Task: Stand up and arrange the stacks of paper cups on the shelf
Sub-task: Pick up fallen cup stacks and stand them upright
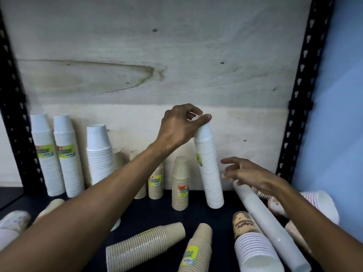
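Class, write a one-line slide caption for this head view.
Left hand steadies a tall white cup stack upright on the shelf; right hand hovers open beside it.

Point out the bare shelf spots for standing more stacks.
Bare shelf lies between the short tan stack and tall white stack, held by the left hand. The right front corner is crowded with lying stacks.

Pale plywood back panel (157,55), black perforated uprights (302,95), blue wall (341,95).
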Available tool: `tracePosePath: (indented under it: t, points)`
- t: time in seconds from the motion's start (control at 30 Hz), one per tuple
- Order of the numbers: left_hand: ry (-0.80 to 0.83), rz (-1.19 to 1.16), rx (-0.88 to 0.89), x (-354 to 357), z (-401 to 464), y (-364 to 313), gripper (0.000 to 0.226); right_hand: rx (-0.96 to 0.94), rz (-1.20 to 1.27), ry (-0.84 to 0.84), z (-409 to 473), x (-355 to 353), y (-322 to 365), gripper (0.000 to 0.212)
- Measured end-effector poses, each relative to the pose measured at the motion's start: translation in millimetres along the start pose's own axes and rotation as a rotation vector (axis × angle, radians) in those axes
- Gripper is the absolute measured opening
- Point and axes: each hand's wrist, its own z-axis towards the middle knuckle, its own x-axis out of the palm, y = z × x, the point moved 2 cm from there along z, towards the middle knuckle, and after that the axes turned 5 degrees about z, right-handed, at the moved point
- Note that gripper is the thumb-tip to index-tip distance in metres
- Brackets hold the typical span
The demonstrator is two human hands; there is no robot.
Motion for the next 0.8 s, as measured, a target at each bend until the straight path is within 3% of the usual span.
tracePosePath:
  t: [0.17,0.27,0.4,0.53,0.8]
  points:
    - [-0.062,0.091,-0.091,11.2,9.6,7.7,0.041,-0.269,-0.147,-0.093,1.2,15.4,6.1,0.085]
    - [-0.086,0.088,-0.134,14.6,12.7,10.8,0.043,-0.422,-0.248,-0.189,6.3,25.3,11.6,0.079]
    - [-0.071,0.057,-0.159,15.3,16.3,12.3,0.049,-0.441,-0.243,-0.263,13.9,28.9,12.1,0.066]
    - [0.079,0.062,-0.147,12.2,7.6,14.7,0.059,-0.400,-0.102,-0.205,19.7,24.3,6.1,0.052]
    - [0.500,0.660,-0.074,7.3,-28.3,57.1,0.064,-0.262,0.264,-0.050,28.5,21.2,-7.4,0.043]
